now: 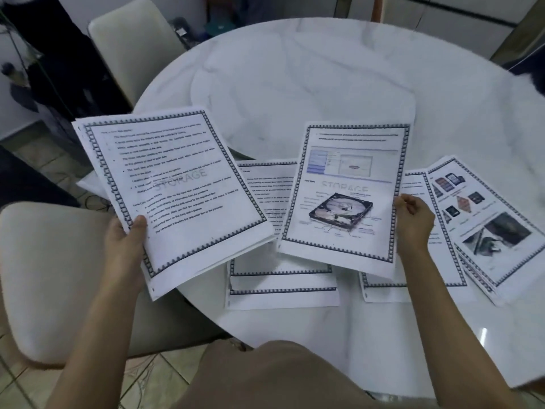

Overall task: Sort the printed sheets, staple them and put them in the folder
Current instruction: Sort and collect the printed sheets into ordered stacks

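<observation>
Stack of bordered sheets gripped by left hand; right hand pinches flat hard-drive sheet above glossy marble table.

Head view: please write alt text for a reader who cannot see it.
A person holds a stack of text sheets in the left hand and a sheet with a hard-drive picture in the right hand, over more printed sheets on a round marble table.

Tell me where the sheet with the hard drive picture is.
Head view, right of centre: the hard drive sheet is pinched at its right edge by the right hand, above the paper piles on the marble table.
</observation>
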`<state>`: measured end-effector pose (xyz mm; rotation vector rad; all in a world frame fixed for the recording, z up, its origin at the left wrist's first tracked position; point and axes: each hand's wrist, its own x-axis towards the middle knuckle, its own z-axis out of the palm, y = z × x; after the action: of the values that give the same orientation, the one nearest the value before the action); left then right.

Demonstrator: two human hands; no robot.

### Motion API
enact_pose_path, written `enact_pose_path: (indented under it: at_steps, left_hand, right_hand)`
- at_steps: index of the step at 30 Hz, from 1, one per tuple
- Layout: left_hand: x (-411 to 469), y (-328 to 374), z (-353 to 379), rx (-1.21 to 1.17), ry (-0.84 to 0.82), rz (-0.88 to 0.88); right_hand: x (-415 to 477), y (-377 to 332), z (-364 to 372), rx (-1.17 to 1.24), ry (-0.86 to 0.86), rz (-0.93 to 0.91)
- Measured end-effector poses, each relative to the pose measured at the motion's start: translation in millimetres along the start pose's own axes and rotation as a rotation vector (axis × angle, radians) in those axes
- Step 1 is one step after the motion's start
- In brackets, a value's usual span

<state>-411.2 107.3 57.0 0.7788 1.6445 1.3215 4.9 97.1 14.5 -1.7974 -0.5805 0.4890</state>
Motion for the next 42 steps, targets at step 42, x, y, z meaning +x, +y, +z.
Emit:
enact_pose_path:
  at_steps: [42]
  left_hand:
    - [-67.6,-84.9,33.0,0.144,-0.187,-0.256]
  right_hand:
    - [-115.6,16.1,73.9,-0.169,-0.668,0.006]
